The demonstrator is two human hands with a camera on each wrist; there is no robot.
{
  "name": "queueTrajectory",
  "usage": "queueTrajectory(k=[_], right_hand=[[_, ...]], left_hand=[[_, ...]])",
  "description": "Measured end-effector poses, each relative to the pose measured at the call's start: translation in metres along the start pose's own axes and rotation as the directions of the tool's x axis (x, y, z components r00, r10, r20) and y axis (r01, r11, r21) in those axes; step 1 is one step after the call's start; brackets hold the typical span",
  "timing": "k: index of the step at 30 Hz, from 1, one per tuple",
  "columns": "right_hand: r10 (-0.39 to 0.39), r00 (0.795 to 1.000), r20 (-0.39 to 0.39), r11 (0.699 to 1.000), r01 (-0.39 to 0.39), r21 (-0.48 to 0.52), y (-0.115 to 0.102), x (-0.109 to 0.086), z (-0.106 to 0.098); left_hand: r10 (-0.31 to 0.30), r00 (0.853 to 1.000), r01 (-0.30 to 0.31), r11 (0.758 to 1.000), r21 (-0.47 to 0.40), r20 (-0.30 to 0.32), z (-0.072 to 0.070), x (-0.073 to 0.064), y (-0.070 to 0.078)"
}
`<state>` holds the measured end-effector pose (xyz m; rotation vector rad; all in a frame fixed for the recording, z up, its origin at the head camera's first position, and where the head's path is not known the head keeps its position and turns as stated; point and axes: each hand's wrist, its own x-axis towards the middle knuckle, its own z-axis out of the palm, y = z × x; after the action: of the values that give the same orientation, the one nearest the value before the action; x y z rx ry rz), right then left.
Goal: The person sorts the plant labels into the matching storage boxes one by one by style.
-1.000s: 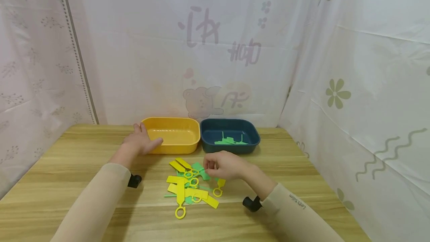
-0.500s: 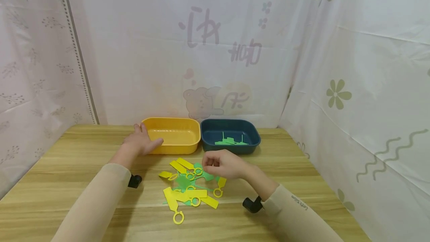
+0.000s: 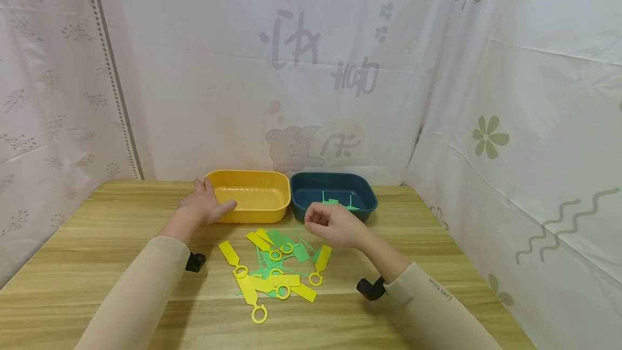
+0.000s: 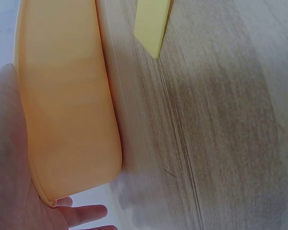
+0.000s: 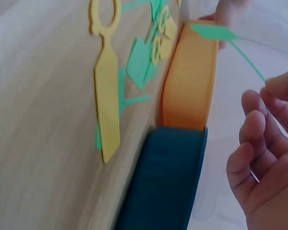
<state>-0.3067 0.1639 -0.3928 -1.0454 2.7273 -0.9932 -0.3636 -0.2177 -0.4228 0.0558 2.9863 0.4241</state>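
My right hand (image 3: 335, 224) is raised in front of the dark blue box (image 3: 335, 215). In the right wrist view, its thumb and forefinger pinch the thin stem of a green tag (image 5: 213, 32). From the head this tag is hard to make out. My left hand (image 3: 201, 204) rests at the left end of the yellow box (image 3: 257, 216), its fingers extended along the outside and the thumb over the front rim. Between both arms lies a loose pile of green stemmed tags (image 3: 301, 253) and yellow tags with ring ends (image 3: 228, 253), several overlapping.
The two boxes stand side by side at the back of the wooden table (image 3: 121, 215). A few green tags (image 3: 333, 202) lie inside the blue box. Behind the table hangs a pale printed curtain (image 3: 194, 96). Each wrist wears a black camera mount (image 3: 371, 288).
My right hand has lifted a green tag from the pile and moved right and back toward the blue box. Yellow tags shifted, one swinging out to the left. My left hand stayed put.
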Motion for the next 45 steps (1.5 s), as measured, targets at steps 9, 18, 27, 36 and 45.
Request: queueTrajectory(k=[9, 18, 27, 36, 45], right_hand=[[0.029, 0.981, -0.192, 1.0, -0.029, -0.001, 0.014, 0.0, -0.014], [0.052, 0.955, -0.293, 0.997, -0.066, -0.038, 0.027, 0.0, -0.023], [0.138, 0.909, -0.394, 0.989, -0.148, 0.004, 0.043, -0.004, -0.028], [0.256, 0.857, -0.448, 0.966, -0.25, 0.073, 0.057, -0.006, -0.034], [0.329, 0.808, -0.488, 0.939, -0.337, 0.075, 0.069, -0.008, -0.038]], left_hand=[[-0.002, 1.0, 0.002, 1.0, 0.002, -0.001, 0.001, -0.001, -0.001], [-0.003, 1.0, 0.003, 1.0, 0.001, -0.001, 0.0, -0.003, 0.001], [-0.001, 1.0, 0.001, 1.0, 0.004, 0.004, -0.001, -0.003, 0.001], [0.01, 1.0, -0.01, 1.0, 0.014, -0.002, -0.001, -0.002, 0.0], [0.003, 1.0, -0.003, 1.0, 0.006, 0.001, 0.001, 0.0, -0.001]])
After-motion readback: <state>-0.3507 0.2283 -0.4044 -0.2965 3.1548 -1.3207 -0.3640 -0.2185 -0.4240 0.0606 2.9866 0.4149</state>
